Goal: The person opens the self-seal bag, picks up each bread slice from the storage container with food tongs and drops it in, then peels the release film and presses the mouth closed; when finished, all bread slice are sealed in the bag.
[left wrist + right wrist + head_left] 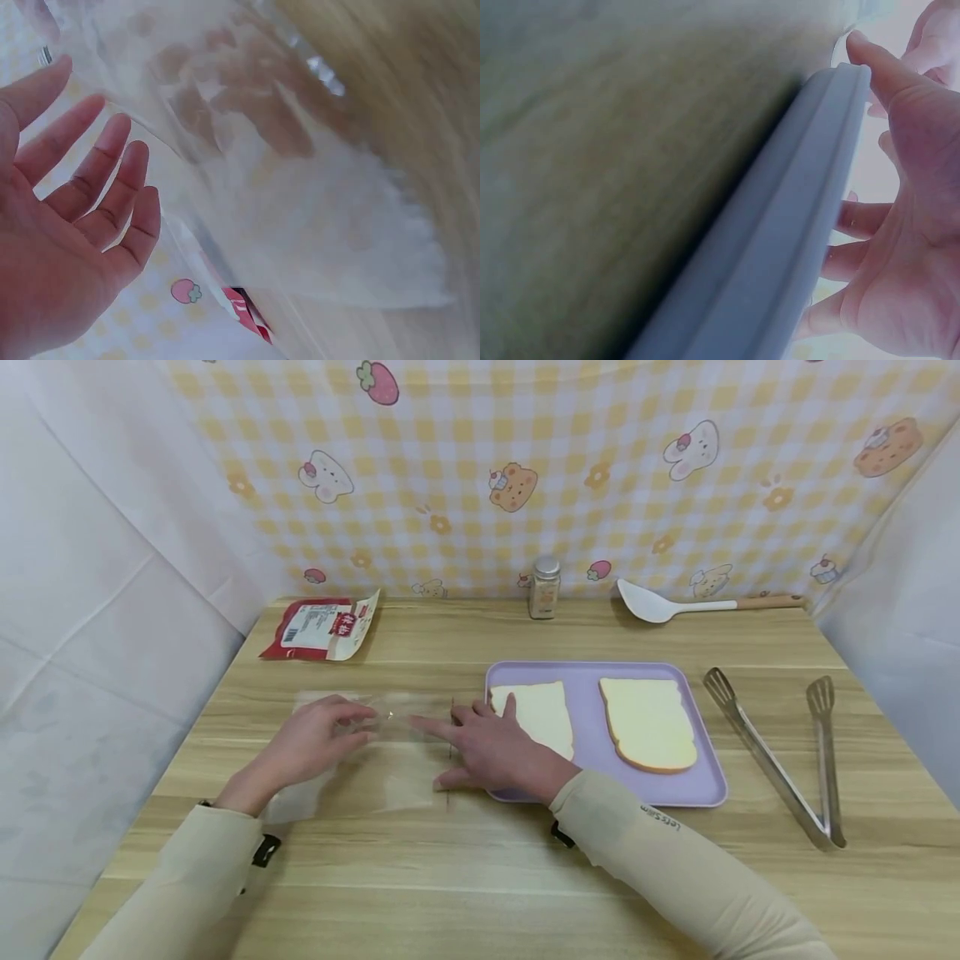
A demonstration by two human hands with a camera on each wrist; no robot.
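Observation:
A clear plastic bag lies on the table left of a purple tray. My left hand hovers over its left part, the fingers gently bent; in the left wrist view, thumb and fingers stand apart with nothing between them. Above the bag's right edge and the tray's left rim, my right hand is spread, index finger reaching left over the bag. Whether its fingertips touch the plastic, I cannot tell. It partly covers a bread slice on the tray; a second bread slice lies farther right.
Metal tongs lie spread right of the tray. Along the back stand or lie a red and white food packet, a seasoning jar and a white spatula with a wooden handle. A patterned cloth hangs behind.

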